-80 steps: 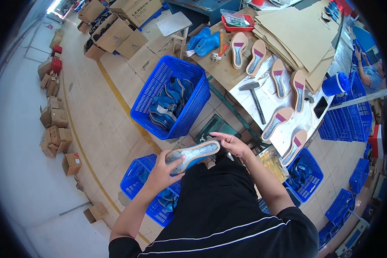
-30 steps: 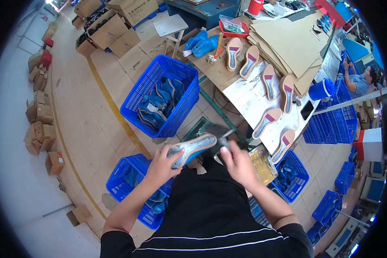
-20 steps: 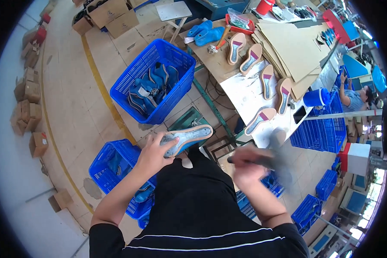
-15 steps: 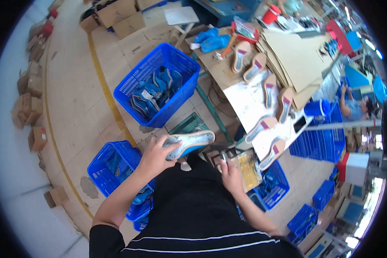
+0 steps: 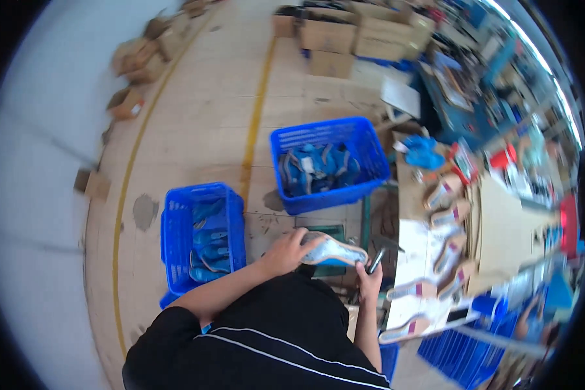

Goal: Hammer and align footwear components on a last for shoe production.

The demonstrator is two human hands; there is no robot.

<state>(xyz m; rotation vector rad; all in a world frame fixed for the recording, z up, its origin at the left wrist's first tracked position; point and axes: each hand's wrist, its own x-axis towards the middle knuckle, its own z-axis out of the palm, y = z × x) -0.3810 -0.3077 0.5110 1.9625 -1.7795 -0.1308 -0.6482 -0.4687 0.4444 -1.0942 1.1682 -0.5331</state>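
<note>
My left hand [image 5: 283, 249] grips the heel end of a light blue and white shoe sole [image 5: 335, 251], holding it flat in front of my lap. My right hand [image 5: 369, 283] sits just below the sole's toe end, closed around the dark handle of a hammer [image 5: 379, 253]. The hammer's head points up beside the sole. My black-clothed lap fills the lower middle of the view.
A blue basket [image 5: 175, 240] of blue soles stands on the floor at my left. A second blue basket [image 5: 318, 133] sits further ahead. At the right, a workbench [image 5: 409, 240] carries several soles [image 5: 443, 192] and cardboard sheets [image 5: 504, 227]. Cardboard boxes [image 5: 335, 36] line the far floor.
My right hand left the sole, reached right toward the bench and came back holding the hammer. My left hand kept the sole. The view swung to the left.
</note>
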